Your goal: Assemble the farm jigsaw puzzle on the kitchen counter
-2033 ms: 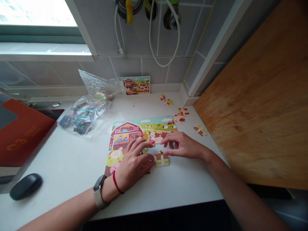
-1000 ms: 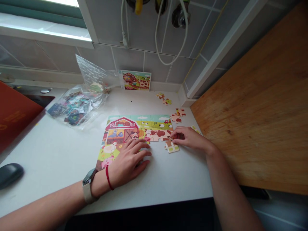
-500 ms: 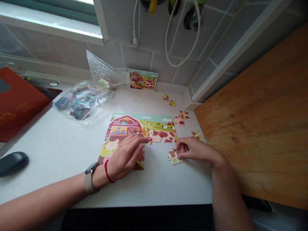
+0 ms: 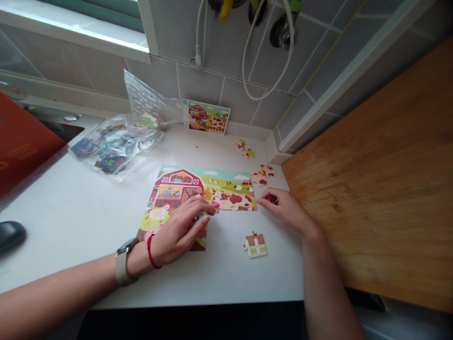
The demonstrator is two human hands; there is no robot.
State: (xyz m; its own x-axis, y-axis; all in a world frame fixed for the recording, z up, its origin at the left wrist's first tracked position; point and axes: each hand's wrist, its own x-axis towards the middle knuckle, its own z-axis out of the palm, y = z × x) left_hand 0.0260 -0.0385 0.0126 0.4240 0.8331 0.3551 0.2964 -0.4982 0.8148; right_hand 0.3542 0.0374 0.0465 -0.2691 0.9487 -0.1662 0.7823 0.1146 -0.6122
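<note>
My left hand (image 4: 182,226) lies over the lower middle of a partly assembled farm jigsaw puzzle (image 4: 180,182), its fingers stretched out and covering part of the picture. The puzzle shows a red barn, a chicken and a spotted cow. My right hand (image 4: 283,210) is at the puzzle's right edge, fingers loosely curled with a gap and no piece visible in them. Below it, apart from the puzzle, a brown, white and green puzzle piece (image 4: 256,246) lies on the white table. Two spotted pieces (image 4: 261,177) lie just beyond my right hand.
More loose pieces (image 4: 247,152) lie near the wall. A picture card (image 4: 207,117) leans there beside a clear bag of puzzle pieces (image 4: 113,148). A black mouse (image 4: 10,237) and an orange box (image 4: 24,141) are at left. A wooden board (image 4: 375,189) borders the right side.
My right hand has let go of the brown, white and green piece, which now lies lower on the table, and moved up to the puzzle's right edge. My left hand stays over the puzzle.
</note>
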